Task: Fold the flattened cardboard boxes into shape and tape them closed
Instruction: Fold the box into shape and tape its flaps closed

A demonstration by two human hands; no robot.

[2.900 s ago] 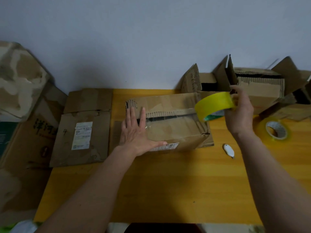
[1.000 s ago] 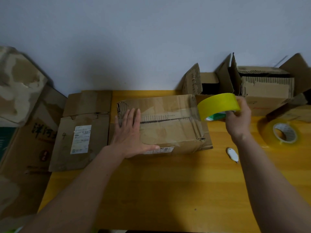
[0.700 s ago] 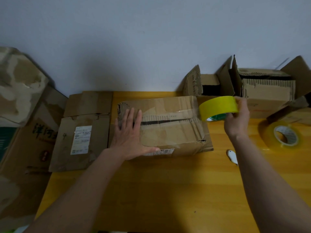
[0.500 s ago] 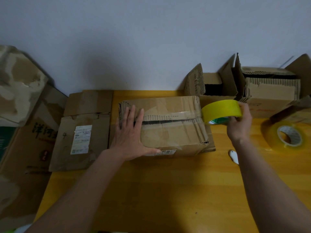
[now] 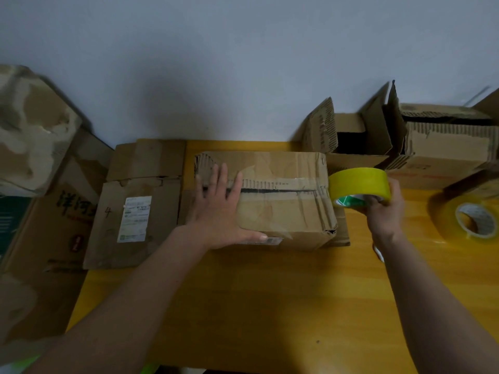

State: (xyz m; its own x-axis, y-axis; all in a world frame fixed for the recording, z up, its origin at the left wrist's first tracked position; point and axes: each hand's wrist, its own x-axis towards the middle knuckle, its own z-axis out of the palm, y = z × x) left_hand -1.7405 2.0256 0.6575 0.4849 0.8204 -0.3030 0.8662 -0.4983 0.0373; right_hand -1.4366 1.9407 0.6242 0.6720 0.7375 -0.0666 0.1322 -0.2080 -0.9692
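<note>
Spanning the view, a yellow wooden table (image 5: 243,306) carries a folded brown cardboard box (image 5: 283,201) at its middle. Flat on the box's top lies the left hand (image 5: 218,211), fingers straight. Beside its right end, the right hand (image 5: 384,209) grips a yellow tape roll (image 5: 359,182).

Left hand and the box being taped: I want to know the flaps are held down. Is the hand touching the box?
Touching. The head view shows the left hand flat on top of the box, fingers straight across the seam, thumb along the near edge.
</note>
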